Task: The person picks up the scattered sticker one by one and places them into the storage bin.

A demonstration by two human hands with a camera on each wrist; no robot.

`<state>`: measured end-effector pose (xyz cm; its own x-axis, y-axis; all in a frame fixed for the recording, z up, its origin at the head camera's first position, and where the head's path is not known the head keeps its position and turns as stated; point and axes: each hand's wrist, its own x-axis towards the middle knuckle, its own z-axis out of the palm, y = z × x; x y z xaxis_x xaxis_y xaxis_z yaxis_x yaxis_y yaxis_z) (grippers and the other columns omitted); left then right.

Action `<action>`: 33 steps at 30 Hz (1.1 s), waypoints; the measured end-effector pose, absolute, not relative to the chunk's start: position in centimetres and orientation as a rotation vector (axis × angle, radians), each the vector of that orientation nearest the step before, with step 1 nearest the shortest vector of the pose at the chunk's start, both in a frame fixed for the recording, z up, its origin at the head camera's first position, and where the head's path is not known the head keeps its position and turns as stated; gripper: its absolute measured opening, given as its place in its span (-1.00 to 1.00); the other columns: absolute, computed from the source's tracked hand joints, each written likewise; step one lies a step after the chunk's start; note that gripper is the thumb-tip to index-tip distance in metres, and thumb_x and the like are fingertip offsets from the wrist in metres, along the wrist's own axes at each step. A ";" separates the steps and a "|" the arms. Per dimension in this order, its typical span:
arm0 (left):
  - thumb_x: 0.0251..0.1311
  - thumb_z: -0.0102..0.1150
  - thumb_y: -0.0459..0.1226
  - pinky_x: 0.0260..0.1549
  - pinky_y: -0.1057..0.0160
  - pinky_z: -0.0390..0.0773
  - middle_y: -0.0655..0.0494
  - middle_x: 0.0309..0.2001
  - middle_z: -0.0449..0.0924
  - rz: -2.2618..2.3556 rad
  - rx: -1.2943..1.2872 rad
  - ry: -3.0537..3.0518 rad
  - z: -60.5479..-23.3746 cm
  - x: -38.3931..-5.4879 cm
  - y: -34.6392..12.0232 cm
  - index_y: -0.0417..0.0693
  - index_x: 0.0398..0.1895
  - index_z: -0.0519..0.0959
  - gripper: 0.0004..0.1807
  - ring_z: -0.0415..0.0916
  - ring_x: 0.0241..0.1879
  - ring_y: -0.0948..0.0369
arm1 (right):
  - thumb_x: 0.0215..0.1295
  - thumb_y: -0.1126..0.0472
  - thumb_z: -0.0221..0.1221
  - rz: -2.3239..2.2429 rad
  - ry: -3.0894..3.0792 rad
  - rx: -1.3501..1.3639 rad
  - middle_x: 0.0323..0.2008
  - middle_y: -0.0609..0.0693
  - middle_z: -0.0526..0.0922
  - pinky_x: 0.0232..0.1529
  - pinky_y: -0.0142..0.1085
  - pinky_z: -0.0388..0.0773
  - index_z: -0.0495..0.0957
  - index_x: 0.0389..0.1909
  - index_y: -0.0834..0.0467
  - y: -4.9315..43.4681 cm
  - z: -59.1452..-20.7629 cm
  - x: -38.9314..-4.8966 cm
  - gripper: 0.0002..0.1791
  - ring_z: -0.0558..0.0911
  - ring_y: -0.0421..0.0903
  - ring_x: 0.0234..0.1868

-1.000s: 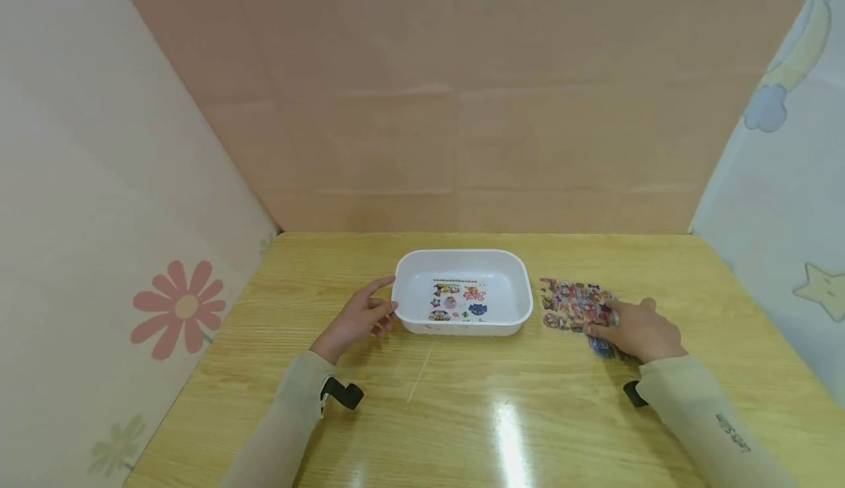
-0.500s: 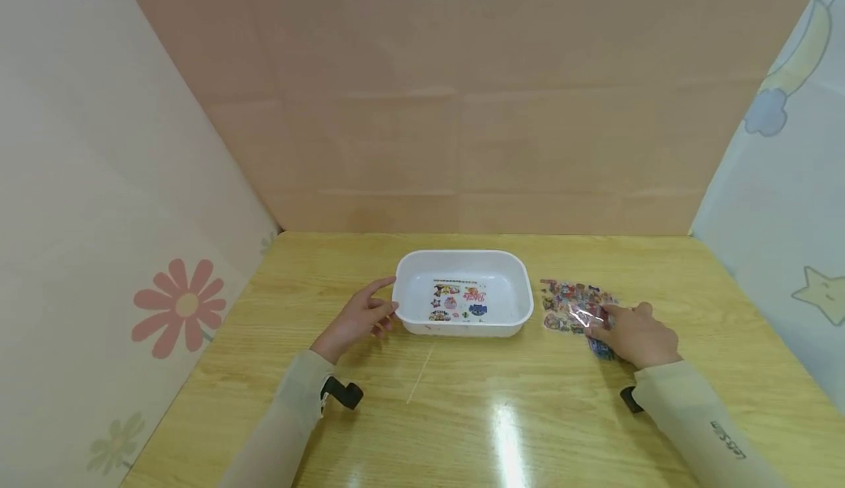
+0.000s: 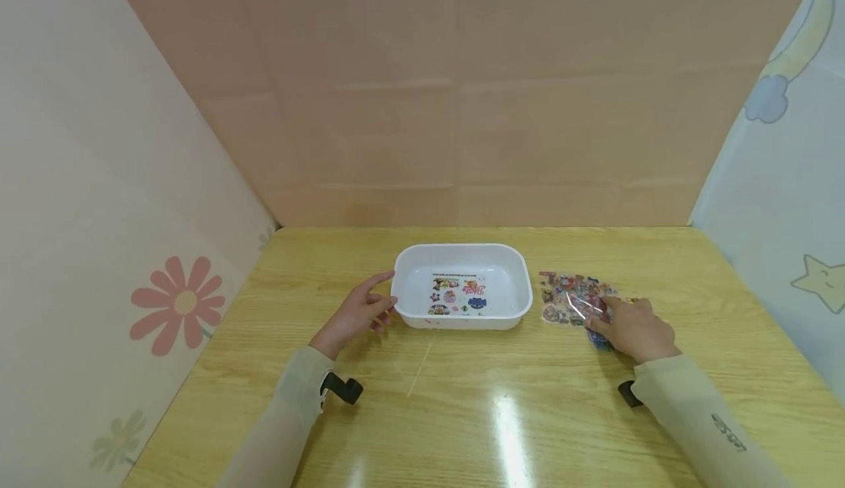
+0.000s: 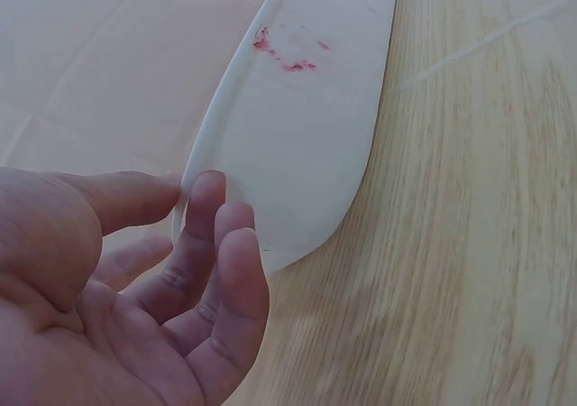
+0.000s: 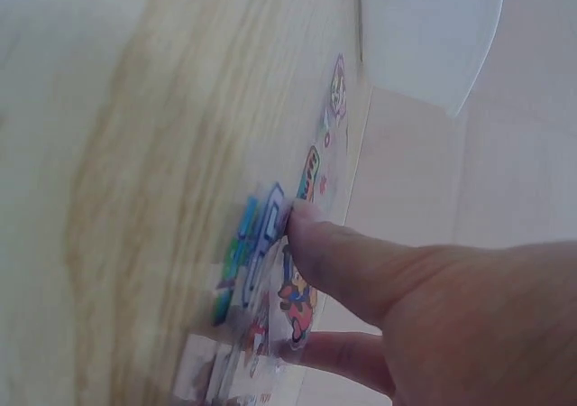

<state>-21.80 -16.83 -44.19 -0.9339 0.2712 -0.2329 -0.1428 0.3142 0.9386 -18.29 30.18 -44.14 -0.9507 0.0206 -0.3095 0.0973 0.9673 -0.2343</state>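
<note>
A white plastic tray point(image 3: 462, 321) stands mid-table in the head view, with a clear sticker sheet point(image 3: 455, 297) lying in it. My left hand point(image 3: 356, 319) touches the tray's left end with thumb and index finger; the other fingers hang loosely bent, as the left wrist view shows. To the right of the tray lies a pile of clear cartoon sticker sheets point(image 3: 569, 299). My right hand point(image 3: 637, 329) pinches the near right part of the top sticker sheet between thumb and index finger. In the right wrist view, the thumb point(image 5: 338, 262) covers part of the sheet.
The wooden table point(image 3: 462, 400) ends at a tan back wall point(image 3: 455, 143), with patterned side walls left and right. Black straps with small mounts point(image 3: 346, 389) sit at both wrists. A bright reflection lies on the table's front part.
My right hand has moved slightly left over the sticker sheets, and glare now shows on the top one. The left hand and tray stay in place; the head view tilts slightly.
</note>
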 end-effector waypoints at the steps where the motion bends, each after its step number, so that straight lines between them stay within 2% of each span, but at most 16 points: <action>1: 0.45 0.12 -0.26 -0.41 0.19 0.61 -0.32 -0.15 0.64 1.652 0.115 2.239 -44.2 -21.8 -16.8 0.14 0.54 0.18 -0.35 0.57 -0.39 0.07 | 0.37 -0.36 0.06 -0.358 2.811 0.083 0.15 0.71 0.23 -0.45 0.16 0.48 0.19 0.44 0.36 30.2 -44.2 -18.3 -0.03 0.33 0.53 0.09; 7: 0.45 0.11 -0.27 -0.43 0.23 0.59 -0.35 -0.15 0.62 1.667 0.123 2.236 -44.1 -21.7 -16.8 0.14 0.55 0.18 -0.35 0.57 -0.39 0.06 | 0.39 -0.29 0.11 -0.390 2.829 0.064 0.24 0.63 0.28 -0.41 0.21 0.52 0.23 0.43 0.34 30.1 -44.0 -18.3 -0.10 0.30 0.58 0.18; 15: 0.46 0.09 -0.28 -0.44 0.24 0.58 -0.37 -0.15 0.62 1.666 0.127 2.241 -44.0 -21.6 -16.7 0.15 0.55 0.17 -0.35 0.57 -0.40 0.05 | 0.36 -0.22 0.18 -0.476 2.820 0.074 0.22 0.53 0.40 -0.34 0.21 0.55 0.24 0.42 0.38 30.0 -43.9 -18.4 -0.11 0.45 0.56 0.09; 16: 0.46 0.09 -0.28 -0.44 0.24 0.58 -0.37 -0.15 0.63 1.662 0.126 2.242 -44.0 -21.6 -16.7 0.15 0.55 0.17 -0.35 0.57 -0.40 0.06 | 0.36 -0.20 0.19 -0.498 2.822 0.071 0.19 0.52 0.44 -0.37 0.17 0.56 0.25 0.40 0.39 30.1 -44.0 -18.4 -0.12 0.49 0.53 0.04; 17: 0.46 0.09 -0.28 -0.44 0.24 0.58 -0.37 -0.15 0.63 1.661 0.125 2.242 -44.0 -21.6 -16.7 0.15 0.55 0.17 -0.35 0.57 -0.40 0.06 | 0.36 -0.17 0.20 -0.537 2.814 0.077 0.07 0.49 0.55 -0.42 0.11 0.56 0.26 0.40 0.40 30.1 -44.1 -18.4 -0.14 0.58 0.46 -0.09; 19: 0.46 0.09 -0.28 -0.44 0.23 0.58 -0.37 -0.15 0.62 1.659 0.126 2.243 -44.1 -21.6 -16.7 0.15 0.55 0.17 -0.36 0.57 -0.41 0.06 | 0.36 -0.12 0.21 -0.621 2.797 0.081 -0.21 0.35 0.67 -0.47 -0.01 0.52 0.25 0.39 0.43 30.2 -44.3 -18.4 -0.16 0.64 0.27 -0.34; 20: 0.46 0.09 -0.29 -0.44 0.23 0.58 -0.37 -0.15 0.63 1.658 0.126 2.245 -44.1 -21.6 -16.8 0.15 0.55 0.17 -0.35 0.57 -0.41 0.06 | 0.36 -0.09 0.22 -0.673 2.785 0.079 -0.39 0.26 0.67 -0.51 -0.07 0.49 0.24 0.39 0.45 30.2 -44.4 -18.4 -0.16 0.62 0.15 -0.48; 23: 0.46 0.09 -0.28 -0.45 0.23 0.58 -0.36 -0.16 0.63 1.658 0.130 2.245 -44.1 -21.6 -16.8 0.14 0.55 0.17 -0.35 0.57 -0.40 0.05 | 0.33 -0.08 0.25 -0.758 2.745 0.082 -0.33 0.32 0.66 -0.35 0.02 0.55 0.19 0.39 0.50 30.6 -44.4 -18.8 -0.11 0.60 0.15 -0.44; 25: 0.46 0.09 -0.28 -0.45 0.23 0.59 -0.35 -0.16 0.63 1.657 0.133 2.245 -44.1 -21.5 -16.8 0.14 0.55 0.16 -0.35 0.57 -0.39 0.05 | 0.32 -0.10 0.26 -0.790 2.729 0.078 -0.06 0.47 0.59 -0.19 0.12 0.56 0.16 0.37 0.55 30.9 -44.3 -19.0 -0.06 0.61 0.29 -0.22; 27: 0.47 0.09 -0.27 -0.44 0.23 0.59 -0.34 -0.15 0.63 1.654 0.136 2.245 -44.0 -21.5 -16.7 0.13 0.56 0.16 -0.35 0.57 -0.39 0.04 | 0.34 -0.09 0.24 -0.818 2.715 0.092 0.16 0.56 0.43 -0.11 0.17 0.54 0.17 0.36 0.58 31.2 -44.2 -19.1 -0.08 0.56 0.37 -0.03; 29: 0.47 0.09 -0.26 -0.43 0.23 0.59 -0.34 -0.15 0.63 1.652 0.131 2.246 -43.9 -21.5 -16.7 0.13 0.56 0.16 -0.35 0.57 -0.39 0.05 | 0.39 -0.05 0.18 -0.879 2.698 0.122 0.13 0.55 0.45 -0.17 0.09 0.57 0.18 0.34 0.58 31.5 -44.2 -19.1 -0.15 0.57 0.34 -0.03; 33: 0.47 0.08 -0.27 -0.44 0.22 0.59 -0.35 -0.15 0.63 1.650 0.126 2.252 -43.9 -21.5 -16.7 0.11 0.55 0.16 -0.36 0.56 -0.39 0.06 | 0.48 0.02 0.06 -0.963 2.695 0.193 0.03 0.47 0.53 -0.32 -0.07 0.54 0.30 0.28 0.54 31.8 -44.3 -19.2 -0.33 0.61 0.17 -0.18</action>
<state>-21.53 -16.67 -43.85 -0.9365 0.2710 -0.2225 -0.1304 0.3197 0.9385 -19.18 31.82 -44.27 -0.9539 0.0336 -0.2982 0.2150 0.7696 -0.6012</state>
